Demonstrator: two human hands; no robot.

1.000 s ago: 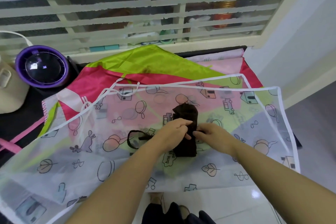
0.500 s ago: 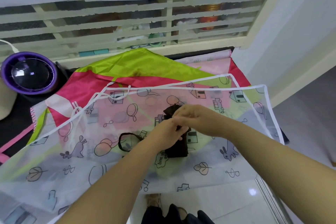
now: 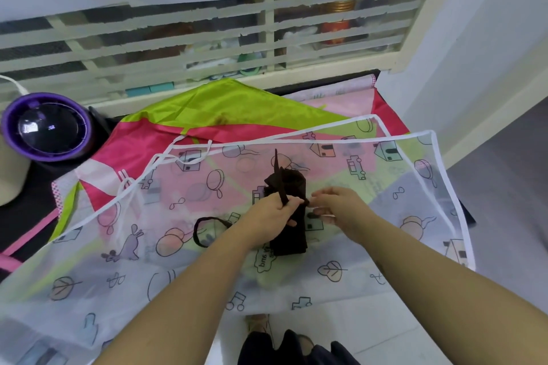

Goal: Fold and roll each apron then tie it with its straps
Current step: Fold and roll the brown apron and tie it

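A rolled dark brown apron (image 3: 289, 234) lies upright-lengthwise on a sheer white printed apron (image 3: 385, 234) spread over the table. My left hand (image 3: 274, 218) grips one dark strap (image 3: 280, 179), whose free end sticks up and away. My right hand (image 3: 336, 207) pinches the other strap end at the roll's right side, around its middle. A loop of dark strap (image 3: 204, 230) lies to the left of my left wrist. Beneath the sheer apron lies a pink and lime green apron (image 3: 207, 115).
A purple round appliance (image 3: 47, 124) stands at the table's back left, a beige container (image 3: 9, 175) beside it. A slatted white grille (image 3: 207, 38) runs behind the table, a white wall (image 3: 474, 38) to the right. The floor and my feet (image 3: 258, 326) show below.
My right hand has come back from over the roll to its right side. A strap end now sticks up from my left hand. The view has shifted slightly.
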